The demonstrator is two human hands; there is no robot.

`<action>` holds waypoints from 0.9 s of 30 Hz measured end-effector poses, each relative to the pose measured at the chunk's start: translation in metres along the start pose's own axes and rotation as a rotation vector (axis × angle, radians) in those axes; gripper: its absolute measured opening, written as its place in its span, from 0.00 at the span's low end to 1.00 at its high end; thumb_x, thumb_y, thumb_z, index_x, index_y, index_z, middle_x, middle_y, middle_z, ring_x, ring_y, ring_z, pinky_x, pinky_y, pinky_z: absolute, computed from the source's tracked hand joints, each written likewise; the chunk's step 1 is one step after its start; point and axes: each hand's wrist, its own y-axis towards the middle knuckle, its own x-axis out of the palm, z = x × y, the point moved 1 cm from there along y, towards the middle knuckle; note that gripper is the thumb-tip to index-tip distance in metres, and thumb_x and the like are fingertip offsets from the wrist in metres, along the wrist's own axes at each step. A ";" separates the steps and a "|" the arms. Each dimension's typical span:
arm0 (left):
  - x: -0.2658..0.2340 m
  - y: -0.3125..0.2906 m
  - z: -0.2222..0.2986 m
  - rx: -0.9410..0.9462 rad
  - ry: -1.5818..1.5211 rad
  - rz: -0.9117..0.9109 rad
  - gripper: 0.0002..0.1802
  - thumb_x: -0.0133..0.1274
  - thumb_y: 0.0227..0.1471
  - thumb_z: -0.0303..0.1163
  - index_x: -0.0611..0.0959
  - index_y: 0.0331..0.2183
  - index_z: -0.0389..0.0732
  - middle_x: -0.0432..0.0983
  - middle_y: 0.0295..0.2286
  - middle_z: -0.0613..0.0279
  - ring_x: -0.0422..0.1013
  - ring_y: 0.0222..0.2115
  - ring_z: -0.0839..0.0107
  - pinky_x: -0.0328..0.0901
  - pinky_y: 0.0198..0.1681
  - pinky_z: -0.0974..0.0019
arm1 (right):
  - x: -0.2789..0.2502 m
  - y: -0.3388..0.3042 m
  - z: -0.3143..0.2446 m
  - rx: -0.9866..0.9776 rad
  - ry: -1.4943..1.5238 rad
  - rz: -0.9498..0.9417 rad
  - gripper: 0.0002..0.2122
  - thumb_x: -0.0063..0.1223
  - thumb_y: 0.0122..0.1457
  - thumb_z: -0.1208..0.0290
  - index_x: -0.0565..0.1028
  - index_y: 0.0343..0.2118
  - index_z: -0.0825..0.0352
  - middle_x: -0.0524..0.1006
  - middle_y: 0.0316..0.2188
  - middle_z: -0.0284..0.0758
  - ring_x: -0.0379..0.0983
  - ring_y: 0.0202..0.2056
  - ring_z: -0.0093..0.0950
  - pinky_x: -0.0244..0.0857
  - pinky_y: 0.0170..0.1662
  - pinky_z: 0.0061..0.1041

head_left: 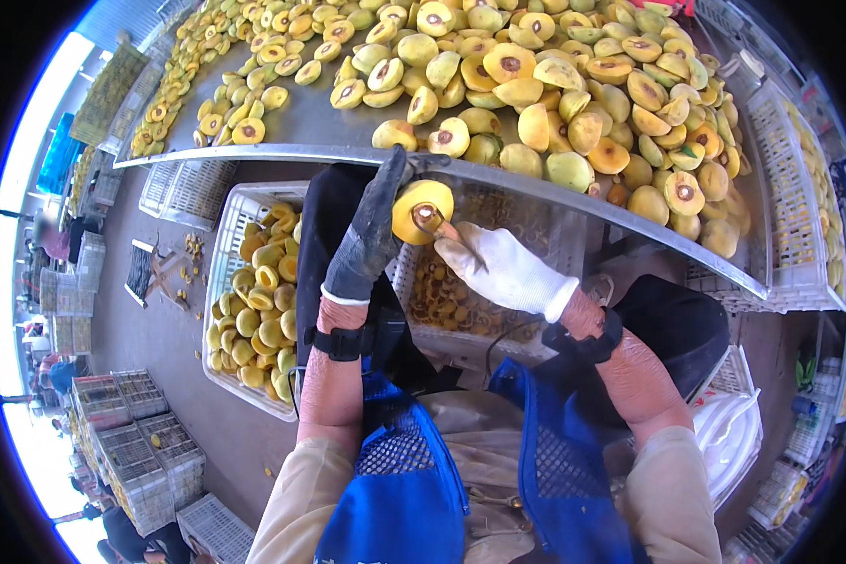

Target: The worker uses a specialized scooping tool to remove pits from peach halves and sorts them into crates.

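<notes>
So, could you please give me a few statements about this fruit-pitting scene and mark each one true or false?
1. The left hand wears a dark glove and holds a halved fruit. True.
2. The right hand is bare. False: it wears a white glove.
3. The right hand holds a tool at the fruit's pit. True.
4. The table holds only whole fruit. False: many halves lie there, pits showing.
5. The crate at the person's left is empty. False: it holds pitted yellow halves.
</notes>
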 end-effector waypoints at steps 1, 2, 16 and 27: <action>0.005 0.007 0.005 -0.116 -0.231 0.020 0.23 0.54 0.49 0.31 0.71 0.46 0.31 0.74 0.38 0.54 0.70 0.38 0.70 0.62 0.48 0.69 | 0.000 0.000 0.000 -0.002 -0.005 0.008 0.17 0.39 0.61 0.58 0.67 0.30 0.71 0.72 0.21 0.49 0.72 0.25 0.45 0.64 0.28 0.37; 0.014 0.011 0.004 -0.225 -0.450 0.132 0.19 0.55 0.47 0.33 0.74 0.41 0.33 0.76 0.33 0.57 0.72 0.34 0.71 0.64 0.45 0.70 | -0.001 -0.002 0.000 0.080 0.166 -0.010 0.18 0.39 0.61 0.57 0.67 0.31 0.72 0.72 0.20 0.48 0.72 0.24 0.44 0.64 0.28 0.36; 0.030 0.000 -0.016 0.106 0.293 0.487 0.19 0.41 0.59 0.38 0.76 0.37 0.30 0.74 0.30 0.60 0.69 0.31 0.75 0.67 0.36 0.71 | 0.013 -0.011 -0.012 0.149 0.234 0.072 0.17 0.41 0.60 0.59 0.67 0.30 0.73 0.72 0.22 0.54 0.70 0.29 0.52 0.65 0.29 0.40; 0.020 -0.012 -0.013 0.096 0.389 0.196 0.36 0.58 0.44 0.31 0.63 0.52 0.29 0.68 0.44 0.46 0.66 0.44 0.56 0.62 0.48 0.61 | 0.006 -0.012 -0.016 0.065 0.128 0.030 0.16 0.41 0.60 0.60 0.68 0.32 0.71 0.72 0.22 0.51 0.72 0.28 0.48 0.65 0.28 0.36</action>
